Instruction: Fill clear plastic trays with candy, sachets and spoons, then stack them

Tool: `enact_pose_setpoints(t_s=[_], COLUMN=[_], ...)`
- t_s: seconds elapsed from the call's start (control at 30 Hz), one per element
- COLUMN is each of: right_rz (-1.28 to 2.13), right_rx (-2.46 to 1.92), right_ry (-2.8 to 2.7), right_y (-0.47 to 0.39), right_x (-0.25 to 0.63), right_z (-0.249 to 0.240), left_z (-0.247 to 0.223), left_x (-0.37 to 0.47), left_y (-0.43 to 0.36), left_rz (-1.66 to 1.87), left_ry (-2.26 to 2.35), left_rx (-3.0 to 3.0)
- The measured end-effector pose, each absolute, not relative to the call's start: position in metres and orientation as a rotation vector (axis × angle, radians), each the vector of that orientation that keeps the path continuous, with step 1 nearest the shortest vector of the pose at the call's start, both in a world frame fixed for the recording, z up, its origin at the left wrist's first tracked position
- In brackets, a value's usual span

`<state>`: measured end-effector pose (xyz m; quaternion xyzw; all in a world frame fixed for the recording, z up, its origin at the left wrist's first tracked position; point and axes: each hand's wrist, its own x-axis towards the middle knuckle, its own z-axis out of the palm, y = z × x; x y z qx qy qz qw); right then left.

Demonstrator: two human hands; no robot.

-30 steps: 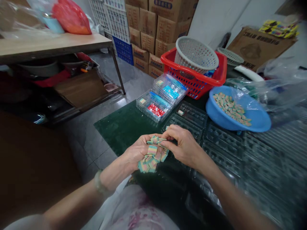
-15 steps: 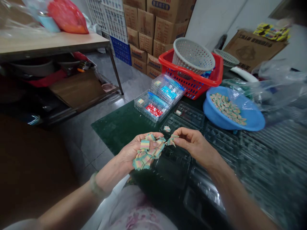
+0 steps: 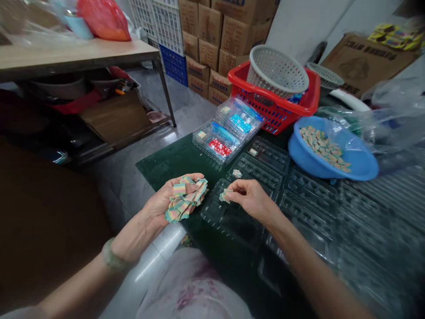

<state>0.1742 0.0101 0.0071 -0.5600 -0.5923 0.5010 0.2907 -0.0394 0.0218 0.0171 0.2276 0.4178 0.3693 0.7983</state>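
A pile of striped pastel pieces point(image 3: 186, 199) rests in my left hand point(image 3: 161, 201), whose thumb presses on top. My right hand point(image 3: 247, 197) pinches a few of the same striped pieces point(image 3: 225, 195) over the near end of a clear plastic tray point(image 3: 217, 208). Just behind, another clear tray point(image 3: 262, 170) has a small striped bundle point(image 3: 237, 173) in its corner, and a farther tray point(image 3: 270, 153) holds a pale piece point(image 3: 253, 152). A blue basin point(image 3: 332, 173) at the right contains many striped pieces point(image 3: 323, 146).
Filled clear boxes point(image 3: 219, 144) stand stacked on the green table point(image 3: 166, 161). Behind them is a red basket point(image 3: 275, 108) with a grey colander point(image 3: 279, 73). More clear trays point(image 3: 312, 190) spread rightward. A wooden table point(image 3: 79, 51) stands at the far left, cartons point(image 3: 209, 48) at the back.
My right hand has moved left and away from my left hand, carrying a few pieces over the near tray. My left hand has drawn back to the left with the pile. The view has shifted slightly.
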Motion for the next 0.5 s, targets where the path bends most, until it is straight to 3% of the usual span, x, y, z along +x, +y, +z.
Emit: enact_pose_setpoints(t_s=[0.2, 0.4, 0.5], right_rz=[1.24, 1.38, 1.182], right_rx=[-1.498, -1.536, -1.661], right_ry=[-1.636, -1.728, -1.917], right_y=[0.012, -0.004, -0.009], right_x=[0.176, 0.16, 0.144], right_z=[0.026, 0.028, 0.016], left_z=[0.011, 0.021, 0.025], left_x=[-0.04, -0.037, -0.035], left_y=[0.024, 0.021, 0.02], left_rz=[0.811, 0.878, 0.88], left_ry=[0.85, 0.914, 0.914], left_rx=[0.536, 0.47, 0.429])
